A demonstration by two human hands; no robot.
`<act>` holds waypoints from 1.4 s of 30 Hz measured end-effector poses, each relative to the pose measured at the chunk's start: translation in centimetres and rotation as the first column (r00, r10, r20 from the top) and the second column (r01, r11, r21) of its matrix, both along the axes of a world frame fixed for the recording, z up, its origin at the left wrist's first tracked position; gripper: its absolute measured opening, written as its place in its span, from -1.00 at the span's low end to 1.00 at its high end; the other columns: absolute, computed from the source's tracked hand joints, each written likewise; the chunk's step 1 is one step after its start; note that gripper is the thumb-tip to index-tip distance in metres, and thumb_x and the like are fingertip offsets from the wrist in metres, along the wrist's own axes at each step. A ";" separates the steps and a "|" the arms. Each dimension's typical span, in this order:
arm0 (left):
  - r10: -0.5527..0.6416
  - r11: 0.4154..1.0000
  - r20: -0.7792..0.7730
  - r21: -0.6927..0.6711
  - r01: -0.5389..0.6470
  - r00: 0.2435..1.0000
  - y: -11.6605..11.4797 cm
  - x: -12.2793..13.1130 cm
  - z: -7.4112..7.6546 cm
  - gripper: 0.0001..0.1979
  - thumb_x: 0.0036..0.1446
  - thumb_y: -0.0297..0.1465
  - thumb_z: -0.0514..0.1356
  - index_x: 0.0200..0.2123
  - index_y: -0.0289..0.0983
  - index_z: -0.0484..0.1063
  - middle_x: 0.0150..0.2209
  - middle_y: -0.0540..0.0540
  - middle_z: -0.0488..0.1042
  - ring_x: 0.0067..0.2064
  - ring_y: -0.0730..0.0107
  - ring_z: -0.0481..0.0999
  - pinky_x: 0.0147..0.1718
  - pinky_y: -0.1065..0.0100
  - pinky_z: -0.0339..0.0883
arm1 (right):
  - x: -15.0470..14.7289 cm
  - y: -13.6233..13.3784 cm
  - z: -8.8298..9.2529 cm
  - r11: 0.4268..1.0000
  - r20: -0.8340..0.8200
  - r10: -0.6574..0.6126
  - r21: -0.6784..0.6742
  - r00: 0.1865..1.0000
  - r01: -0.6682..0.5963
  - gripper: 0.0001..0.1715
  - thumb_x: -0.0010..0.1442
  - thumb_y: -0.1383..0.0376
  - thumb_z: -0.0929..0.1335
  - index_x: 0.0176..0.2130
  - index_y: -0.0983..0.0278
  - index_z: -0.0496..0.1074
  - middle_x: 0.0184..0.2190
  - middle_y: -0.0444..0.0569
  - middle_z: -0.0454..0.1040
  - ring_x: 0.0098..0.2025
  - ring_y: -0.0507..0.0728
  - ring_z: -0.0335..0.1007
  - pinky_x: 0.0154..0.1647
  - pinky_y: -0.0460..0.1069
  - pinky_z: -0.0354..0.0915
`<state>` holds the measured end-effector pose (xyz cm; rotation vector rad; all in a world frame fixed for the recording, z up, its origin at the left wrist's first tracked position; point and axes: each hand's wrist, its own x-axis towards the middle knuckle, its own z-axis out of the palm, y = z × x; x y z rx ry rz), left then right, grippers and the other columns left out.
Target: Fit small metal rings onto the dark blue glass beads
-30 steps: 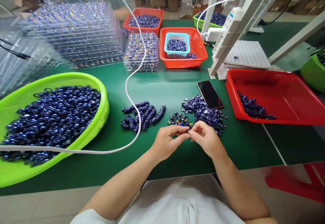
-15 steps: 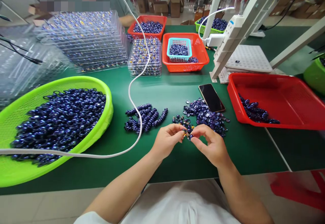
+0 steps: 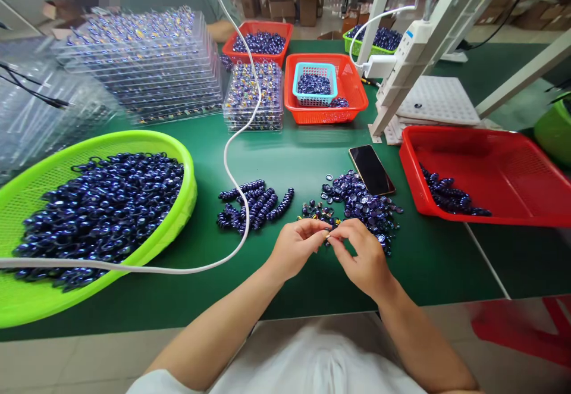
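My left hand (image 3: 297, 246) and my right hand (image 3: 359, 254) meet fingertip to fingertip over the green table (image 3: 312, 156), pinching a small dark blue piece (image 3: 329, 236) between them. Just beyond the fingers lies a loose pile of shiny blue-violet pieces (image 3: 363, 203). To its left sit several stacked rows of the same blue pieces (image 3: 254, 202). A black phone (image 3: 371, 169) lies face up behind the pile.
A big lime basket (image 3: 57, 162) of blue pieces sits left, crossed by a white cable (image 3: 232, 168). A red tray (image 3: 491, 168) holds several pieces at right. Clear stacked trays (image 3: 147, 66), orange baskets (image 3: 348, 93) and a white frame (image 3: 401, 72) stand behind. Another person sits far left.
My fingers drew apart half a second ago, then closed together again on the small piece. The view shifted slightly.
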<state>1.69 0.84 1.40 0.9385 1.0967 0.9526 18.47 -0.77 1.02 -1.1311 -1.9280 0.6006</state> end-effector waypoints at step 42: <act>-0.037 0.994 0.184 -0.095 0.055 0.982 0.2 -0.8 0.2 -0.78 -0.05 -0.35 0.41 -0.32 -0.34 0.61 -0.45 -0.06 0.56 -0.51 0.54 0.40 -0.49 0.47 0.28 | 1.0 0.1 0.4 0.969 -0.017 0.136 0.210 0.991 -0.130 -0.59 0.16 0.57 0.35 -0.05 0.20 0.38 -0.22 -0.02 0.50 -0.16 0.11 0.46 -0.14 0.04 0.42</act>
